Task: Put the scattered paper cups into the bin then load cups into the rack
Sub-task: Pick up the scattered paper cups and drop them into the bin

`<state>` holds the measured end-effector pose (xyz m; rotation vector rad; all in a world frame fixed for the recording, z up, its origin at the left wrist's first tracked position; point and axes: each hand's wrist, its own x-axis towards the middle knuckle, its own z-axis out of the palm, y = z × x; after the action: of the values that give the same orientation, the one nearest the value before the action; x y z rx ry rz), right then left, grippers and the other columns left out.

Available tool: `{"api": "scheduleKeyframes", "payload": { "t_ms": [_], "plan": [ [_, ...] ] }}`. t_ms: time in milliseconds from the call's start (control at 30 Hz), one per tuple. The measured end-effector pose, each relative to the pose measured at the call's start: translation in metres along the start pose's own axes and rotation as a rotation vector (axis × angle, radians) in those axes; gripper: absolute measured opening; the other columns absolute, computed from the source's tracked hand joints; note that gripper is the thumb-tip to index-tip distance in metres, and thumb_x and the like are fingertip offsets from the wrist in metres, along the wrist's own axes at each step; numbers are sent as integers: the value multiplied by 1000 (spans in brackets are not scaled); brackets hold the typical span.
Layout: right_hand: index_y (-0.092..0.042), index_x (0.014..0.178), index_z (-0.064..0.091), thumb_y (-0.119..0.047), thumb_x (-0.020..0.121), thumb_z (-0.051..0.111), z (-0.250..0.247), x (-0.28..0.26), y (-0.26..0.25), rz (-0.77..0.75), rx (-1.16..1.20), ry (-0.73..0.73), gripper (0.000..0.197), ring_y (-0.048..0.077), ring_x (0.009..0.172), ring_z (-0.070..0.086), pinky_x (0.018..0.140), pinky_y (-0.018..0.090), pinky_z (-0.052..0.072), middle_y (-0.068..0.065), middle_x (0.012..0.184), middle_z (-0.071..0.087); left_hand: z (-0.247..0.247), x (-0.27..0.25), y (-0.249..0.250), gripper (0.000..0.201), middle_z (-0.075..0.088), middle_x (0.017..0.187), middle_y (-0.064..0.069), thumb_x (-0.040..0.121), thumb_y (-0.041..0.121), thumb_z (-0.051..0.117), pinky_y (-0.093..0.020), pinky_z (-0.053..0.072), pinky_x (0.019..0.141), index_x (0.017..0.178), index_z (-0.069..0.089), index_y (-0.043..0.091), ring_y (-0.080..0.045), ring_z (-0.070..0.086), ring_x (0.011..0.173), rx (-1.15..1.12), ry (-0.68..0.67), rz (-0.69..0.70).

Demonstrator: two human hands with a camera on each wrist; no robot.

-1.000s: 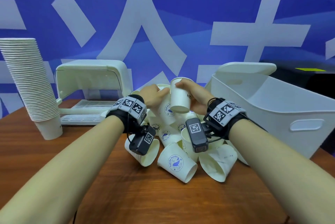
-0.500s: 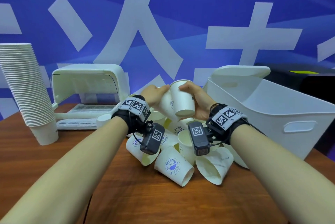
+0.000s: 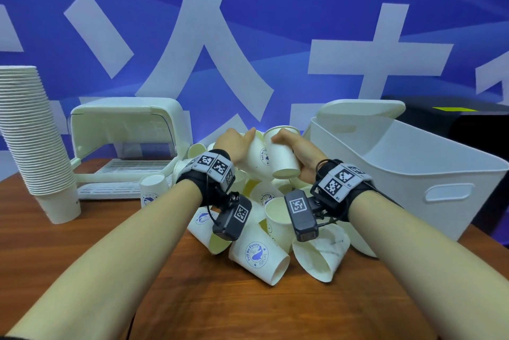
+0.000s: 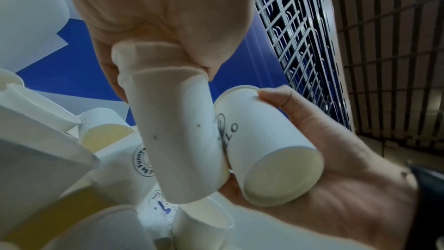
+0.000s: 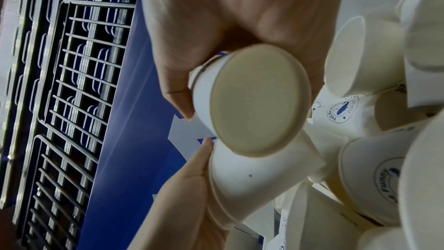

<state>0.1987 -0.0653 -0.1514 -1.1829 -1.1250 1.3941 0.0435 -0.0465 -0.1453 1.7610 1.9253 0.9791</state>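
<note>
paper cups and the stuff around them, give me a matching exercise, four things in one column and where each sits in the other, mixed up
Things:
1. tall nested stack of white paper cups
2. large white plastic bin
3. white plastic cup rack with hood
4. plain white paper cup

Places:
A. far right of the wooden table
B. gripped in the right hand
C. far left, upside down
D. behind the loose pile, left of centre

Pairs: 1-C, 2-A, 3-D, 4-B
</note>
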Motion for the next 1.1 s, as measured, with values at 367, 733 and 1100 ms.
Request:
{"api": "scheduleKeyframes", "payload": {
  "t_ms": [367,733,1100],
  "plan": [
    [-12,117,59,-41,64,80,2,8,-3,159,-119,80,64,33,92,71,81,49,56,16,105,72,15,8,-7,58,64,112,-20,97,48,38,-32,38,75,114,55,-4,-36,59,102,-64,51,9],
    [-11,106,55,-35,85,67,-2,11,-8,171,-20,24,35,32,87,64,92,47,51,15,99,68,16,3,-3,41,59,122,-17,102,36,33,-35,40,89,124,44,2,-33,54,113,-108,87,32],
    [-12,100,55,-37,82,70,-9,11,-5,169,-10,82,33,28,68,64,75,40,53,12,72,70,20,1,1,33,60,114,-17,100,31,44,-38,42,86,115,45,2,-35,56,106,-131,140,19]
  ]
}}
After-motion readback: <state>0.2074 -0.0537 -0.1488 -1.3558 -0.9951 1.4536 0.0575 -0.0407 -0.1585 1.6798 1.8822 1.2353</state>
